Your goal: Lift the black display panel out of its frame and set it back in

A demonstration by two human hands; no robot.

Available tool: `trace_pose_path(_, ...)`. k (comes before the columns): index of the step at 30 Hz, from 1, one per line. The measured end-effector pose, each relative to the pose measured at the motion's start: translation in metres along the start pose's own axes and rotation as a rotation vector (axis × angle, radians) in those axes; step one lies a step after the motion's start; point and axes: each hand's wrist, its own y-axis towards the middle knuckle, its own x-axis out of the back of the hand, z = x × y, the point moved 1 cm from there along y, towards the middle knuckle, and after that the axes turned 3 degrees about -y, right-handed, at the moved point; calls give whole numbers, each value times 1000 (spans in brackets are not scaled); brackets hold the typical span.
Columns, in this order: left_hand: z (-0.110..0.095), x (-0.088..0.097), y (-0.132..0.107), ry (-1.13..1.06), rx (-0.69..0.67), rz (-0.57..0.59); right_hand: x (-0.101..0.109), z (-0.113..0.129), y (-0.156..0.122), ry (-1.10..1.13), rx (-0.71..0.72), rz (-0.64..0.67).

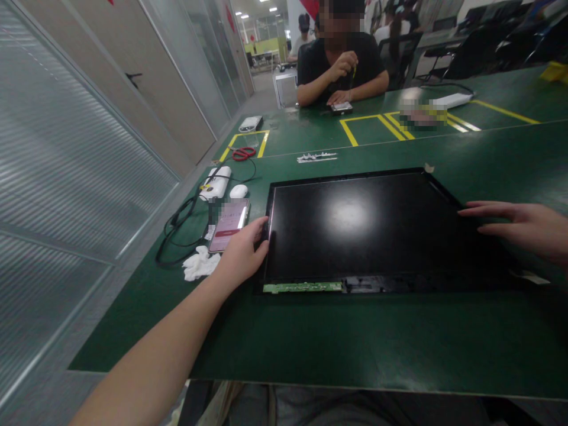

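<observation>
A black display panel [319, 248] lies flat on the green table in front of me, screen side up, with a bright reflection on it. Along its lower left edge runs a narrow green circuit board [306, 287]. My left hand [244, 248] grips the panel's left edge, its thumb and fingertips against the frame. At the right edge, my right hand [519, 225] reaches in with fingers stretched out and apart, the tips at the frame. Small pale tabs [429, 168] stick out at the panel's upper right corner.
Left of the panel lie a phone [228, 225], crumpled tissue [201, 264], a white mouse-like object [238, 191], a white case [216, 182], black cables [166, 236] and red-handled scissors [244, 154]. White strips [316, 157] lie beyond the panel. Across the table [337, 343], a person [341, 71] handles a small device.
</observation>
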Motion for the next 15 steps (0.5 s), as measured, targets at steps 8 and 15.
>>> trace_pose_path(8, -13, 9, -8, 187, -111, 103, 0, 9, -1, -154, -45, -38)
trace_pose_path(15, -20, 22, -13, 272, -287, 343, -2, 8, 0, -257, -24, -64)
